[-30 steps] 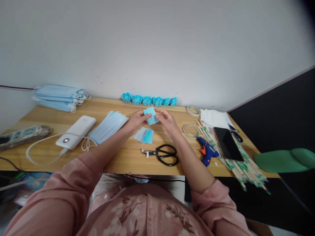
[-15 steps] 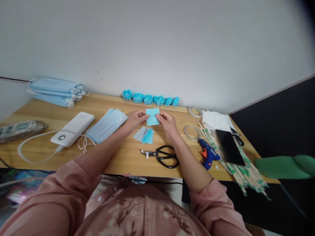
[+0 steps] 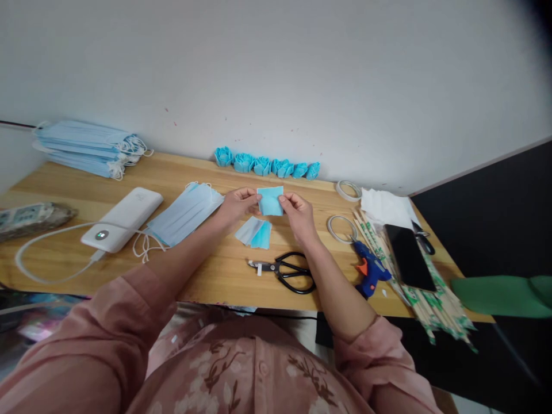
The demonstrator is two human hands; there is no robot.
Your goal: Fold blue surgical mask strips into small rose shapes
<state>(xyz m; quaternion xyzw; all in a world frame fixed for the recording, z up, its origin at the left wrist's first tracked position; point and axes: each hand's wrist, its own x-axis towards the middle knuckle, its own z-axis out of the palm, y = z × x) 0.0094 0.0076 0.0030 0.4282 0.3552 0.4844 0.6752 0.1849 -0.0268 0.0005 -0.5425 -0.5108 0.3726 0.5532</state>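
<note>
Between my two hands a small light-blue square of mask fabric (image 3: 271,202) is stretched above the table. My left hand (image 3: 240,206) pinches its left edge, thumb in front. On the right edge, my right hand (image 3: 298,214) pinches it the same way. Just below lie a few cut pieces of mask fabric (image 3: 260,234), pale and brighter blue, partly overlapping. Closer to me, black-handled scissors (image 3: 290,272) rest with a white scrap at the blades. Behind my hands, several blue fabric roses (image 3: 262,166) stand in a row near the wall.
A mask pile (image 3: 88,146), loose masks (image 3: 186,214) and a cabled white power bank (image 3: 125,219) are on the left. To the right are tape rolls (image 3: 342,229), a blue glue gun (image 3: 368,269), a phone (image 3: 409,257), wrapped chopsticks (image 3: 431,319) and a green bottle (image 3: 500,296).
The view has shifted slightly. Both hands still pinch the fabric square at its sides, and its lower part now looks a little more curved.
</note>
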